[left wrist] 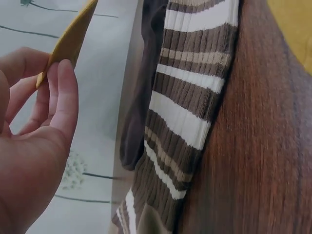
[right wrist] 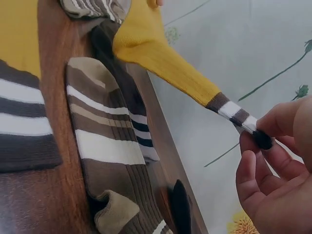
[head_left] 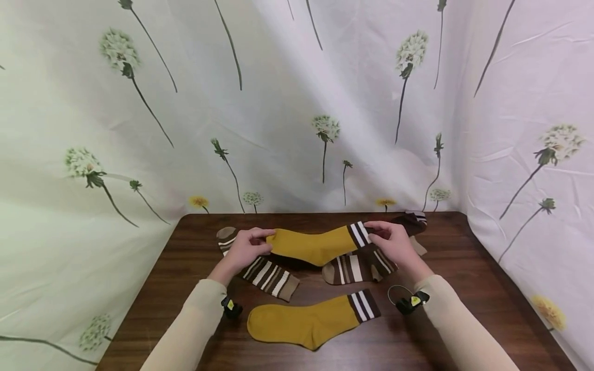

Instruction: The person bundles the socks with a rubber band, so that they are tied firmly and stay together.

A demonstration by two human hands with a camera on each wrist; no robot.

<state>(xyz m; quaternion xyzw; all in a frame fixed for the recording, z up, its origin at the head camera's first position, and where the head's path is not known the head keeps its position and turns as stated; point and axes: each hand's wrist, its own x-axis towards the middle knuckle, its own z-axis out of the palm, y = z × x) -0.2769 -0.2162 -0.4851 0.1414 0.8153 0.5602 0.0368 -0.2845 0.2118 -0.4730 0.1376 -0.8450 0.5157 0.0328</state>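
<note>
A mustard yellow sock (head_left: 315,246) with a dark brown cuff and white stripes is stretched between both hands, held up over the other socks. My left hand (head_left: 248,248) pinches its toe end between thumb and fingers. At the other end, my right hand (head_left: 394,242) pinches the striped cuff (right wrist: 234,113). A second yellow sock (head_left: 301,322) of the same look lies flat nearer the front. Under the left hand is a brown, white and tan striped sock (left wrist: 183,97). Another striped sock (right wrist: 107,136) lies below the right hand, its end folded over.
A dark sock (right wrist: 139,112) lies behind the striped ones, and another dark sock (head_left: 410,221) rests at the back right. The brown wooden table (head_left: 162,314) meets a white dandelion-print cloth (head_left: 287,129) behind and at the sides.
</note>
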